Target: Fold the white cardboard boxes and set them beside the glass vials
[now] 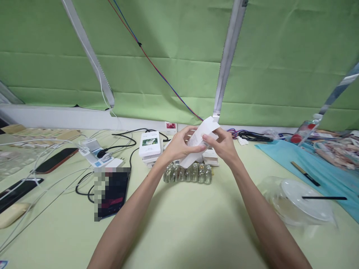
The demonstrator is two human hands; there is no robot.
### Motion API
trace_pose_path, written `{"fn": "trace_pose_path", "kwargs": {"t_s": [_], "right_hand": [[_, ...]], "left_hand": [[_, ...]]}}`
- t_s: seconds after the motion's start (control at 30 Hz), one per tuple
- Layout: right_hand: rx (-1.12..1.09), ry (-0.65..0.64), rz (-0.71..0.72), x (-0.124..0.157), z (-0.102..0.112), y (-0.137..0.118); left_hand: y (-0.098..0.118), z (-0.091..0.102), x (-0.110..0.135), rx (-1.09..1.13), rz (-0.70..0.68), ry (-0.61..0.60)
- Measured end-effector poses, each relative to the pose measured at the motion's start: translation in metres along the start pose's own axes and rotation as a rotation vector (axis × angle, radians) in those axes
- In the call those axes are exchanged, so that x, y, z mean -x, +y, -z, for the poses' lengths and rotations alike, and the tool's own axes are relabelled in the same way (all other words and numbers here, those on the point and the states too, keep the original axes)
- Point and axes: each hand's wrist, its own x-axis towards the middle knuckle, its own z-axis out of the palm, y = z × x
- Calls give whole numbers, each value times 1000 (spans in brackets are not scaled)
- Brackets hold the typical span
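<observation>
Both hands hold a white paper box (197, 139) that is tilted, with an end flap standing up at its upper right. My left hand (182, 144) grips the box's left side, thumb across the front. On the other side my right hand (220, 144) pinches it near the flap end. Just below the hands stands a row of several small clear glass bottles (187, 173). Left of them is a stack of white boxes (149, 144), the top one printed with a white flower. Another white box (211, 157) lies behind the bottles, partly hidden by my hands.
To the left are a dark phone (116, 192), a power strip (98, 157), another phone (57, 160) and tangled cables. On the right lie a lidded plastic bowl (305, 200) in a bag, a blue cloth (283, 153), a knife (305, 173) and a plastic bottle (305, 130).
</observation>
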Motion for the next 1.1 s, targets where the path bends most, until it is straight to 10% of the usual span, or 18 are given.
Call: {"fn": "trace_pose_path", "kwargs": {"t_s": [1.1], "right_hand": [[25,-67,-18,1,1,-2]], "left_hand": [[3,1,2,53,-30,-24]]}}
